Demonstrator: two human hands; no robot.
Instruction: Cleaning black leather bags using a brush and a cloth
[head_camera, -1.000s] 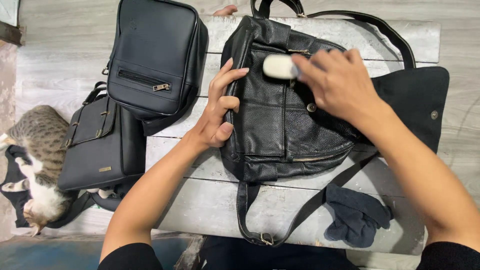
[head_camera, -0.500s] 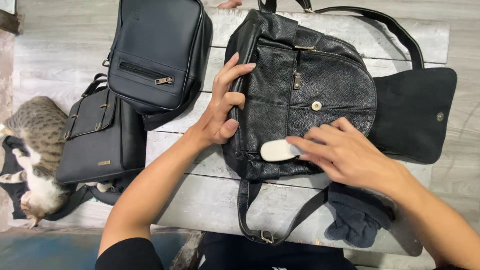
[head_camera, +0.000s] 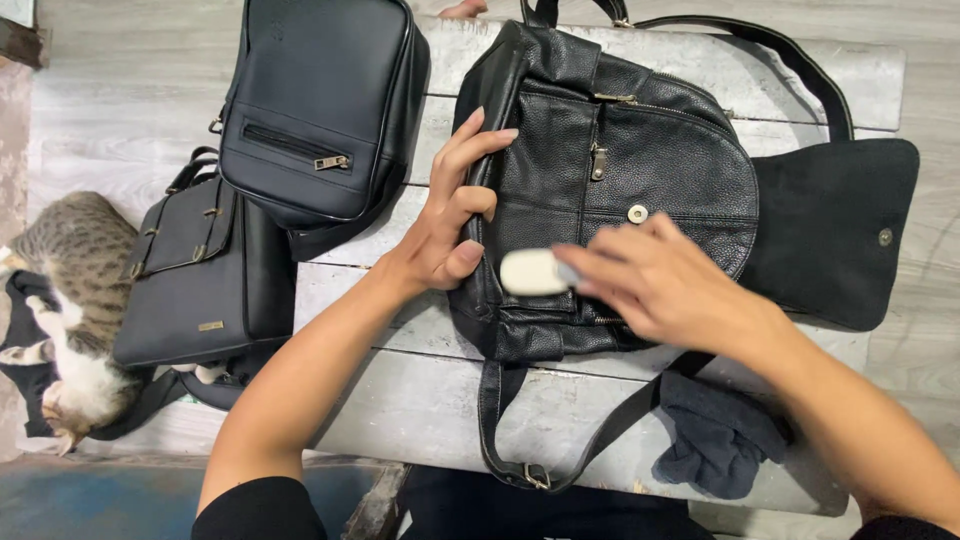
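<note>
A black pebbled-leather bag (head_camera: 640, 150) lies on a pale wooden bench (head_camera: 420, 410), its flap (head_camera: 830, 235) folded open to the right. My left hand (head_camera: 450, 215) grips the bag's left side, fingers on its edge. Low on the bag's front, my right hand (head_camera: 655, 280) presses a small white oval sponge (head_camera: 530, 272) against the leather.
A smooth black bag (head_camera: 320, 100) rests at the bench's upper left, and a smaller black satchel (head_camera: 195, 270) leans below it. A tabby cat (head_camera: 65, 300) lies on the floor at far left. A dark cloth (head_camera: 715, 440) sits at the bench's near right edge.
My right hand carried the white sponge from the bag's upper front down to its lower edge, then slightly up and left. My left hand kept its hold on the bag's side.
</note>
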